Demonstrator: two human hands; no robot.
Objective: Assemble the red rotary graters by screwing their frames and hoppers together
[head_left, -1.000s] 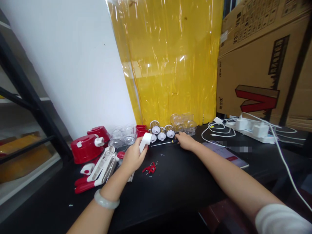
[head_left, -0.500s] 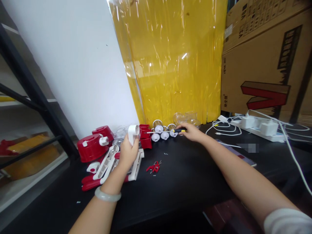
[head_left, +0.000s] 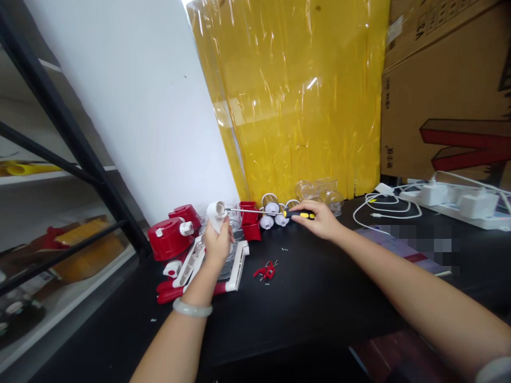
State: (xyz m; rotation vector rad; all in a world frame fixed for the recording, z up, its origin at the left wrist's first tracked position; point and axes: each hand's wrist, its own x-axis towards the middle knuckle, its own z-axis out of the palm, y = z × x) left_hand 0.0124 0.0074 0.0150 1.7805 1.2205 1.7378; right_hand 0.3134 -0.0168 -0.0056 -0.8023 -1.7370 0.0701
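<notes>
My left hand (head_left: 219,240) is wrapped round a white plastic part with a round, ring-like end (head_left: 216,211). In my right hand (head_left: 317,218) is a screwdriver (head_left: 300,214) with a black and yellow handle. Its long shaft points left, and the tip meets the open side of the white part's round end. White and red handle pieces (head_left: 240,266) lie below and beside my left hand. On the black table between my arms sits a small pile of red parts and screws (head_left: 266,271).
Red round housings (head_left: 170,239) stand at the left. Behind the screwdriver are red boxes (head_left: 250,221), several white-ended metal cylinders (head_left: 270,205) and clear plastic cups (head_left: 319,194). A power strip (head_left: 459,207) with white cables lies at the right, before a cardboard box (head_left: 431,96).
The screwdriver's tip has moved left to the white part's round end; half a second ago it was apart from it. The view has shifted slightly.
</notes>
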